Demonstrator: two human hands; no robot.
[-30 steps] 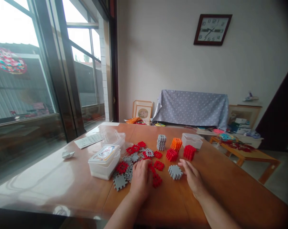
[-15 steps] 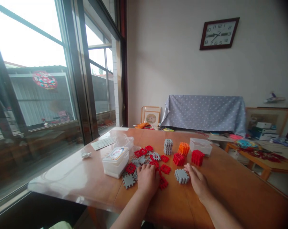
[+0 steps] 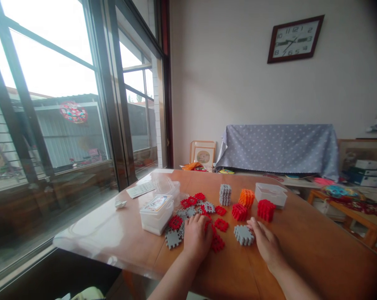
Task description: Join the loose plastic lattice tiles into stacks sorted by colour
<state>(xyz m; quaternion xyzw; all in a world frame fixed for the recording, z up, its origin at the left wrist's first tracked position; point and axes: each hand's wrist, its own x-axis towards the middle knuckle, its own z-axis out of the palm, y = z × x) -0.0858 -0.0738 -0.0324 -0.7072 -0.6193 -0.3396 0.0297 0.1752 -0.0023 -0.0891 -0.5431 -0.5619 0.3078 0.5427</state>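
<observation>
My left hand rests with curled fingers on a loose pile of red and grey notched plastic tiles; its fingertips and whatever lies under them are hidden. Near its wrist side lies a flat grey tile, and a red tile lies just to its right. My right hand is held on edge, fingers stretched out, beside a low stack of grey tiles. Its fingertips are close to that stack's right side; I cannot tell if they touch. Behind stand a tall grey stack, an orange stack and two red stacks.
A clear plastic box with a labelled lid stands left of the pile, with an open clear container behind it. Another clear box is at the back right. A printed sheet and a crumpled scrap lie on the left.
The camera view has turned slightly left, shifting everything to the right in the picture. Both hands stay at nearly the same places on the table, and the stacks have not moved.
</observation>
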